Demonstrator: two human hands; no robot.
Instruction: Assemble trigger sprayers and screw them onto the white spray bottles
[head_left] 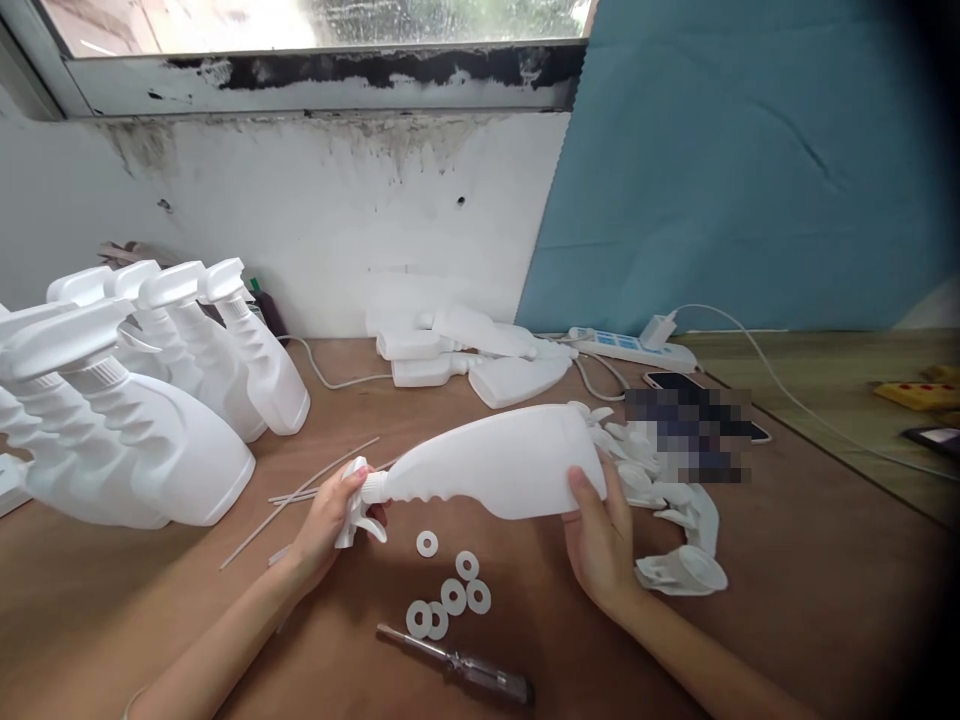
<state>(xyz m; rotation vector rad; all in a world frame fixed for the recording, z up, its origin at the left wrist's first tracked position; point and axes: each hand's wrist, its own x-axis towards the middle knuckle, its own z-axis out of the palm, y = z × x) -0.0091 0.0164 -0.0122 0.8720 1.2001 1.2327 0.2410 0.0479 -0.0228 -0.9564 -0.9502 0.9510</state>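
Note:
A white spray bottle (495, 465) lies sideways in the air between my two hands, its neck to the left. My left hand (334, 515) is closed around the trigger spray head (360, 505) at the neck. The broad base end rests in the grip of my right hand (600, 535), thumb along the near side. On the table below the bottle are several white ring washers (454, 597). A screwdriver (480, 672) with a clear dark handle lies nearest me. Thin white tubes (300, 497) lie beyond my left forearm.
Several assembled spray bottles (180, 430) stand at the left. Bottles without heads (450, 350) lie piled by the wall. Loose white spray-head parts (679, 510) are heaped at the right, near a phone (759, 432) and a power strip (630, 347) with cables.

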